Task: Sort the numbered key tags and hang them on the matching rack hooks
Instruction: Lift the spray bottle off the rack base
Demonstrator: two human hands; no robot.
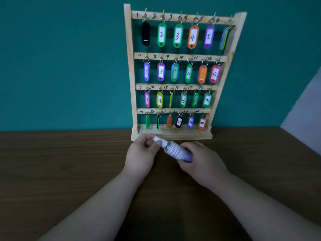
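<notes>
1. Spanning the lower view, the dark wooden table (52,171) carried the rack (129,66) at its far edge, against a teal wall (60,58).
2. The rack stood upright with its four numbered rails facing the person, presumably so that hook numbers and tag labels could be read together.
3. The key tags (161,34) hung on the rack, one at each hook that could be made out. Every legible number (2, 3, 4, 5, 8, 12, 14, 16, 18, 22, 24) agreed with its rail marking. The black tag (145,33) at hook 1 and the orange tag (202,74) at hook 11 showed blank backs, and others hung edge-on, so those could not be verified. The sorting was judged complete or nearly so.
4. The right hand (203,160) was wrapped around the body of a small labelled bottle (173,149), held tilted just before the rack's base, apparently to steady it.
5. The left hand (140,157) pinched the bottle's white cap (157,138) between thumb and fingertips, a grip suited to twisting or pulling. Whether the cap was loosened could not be told.
</notes>
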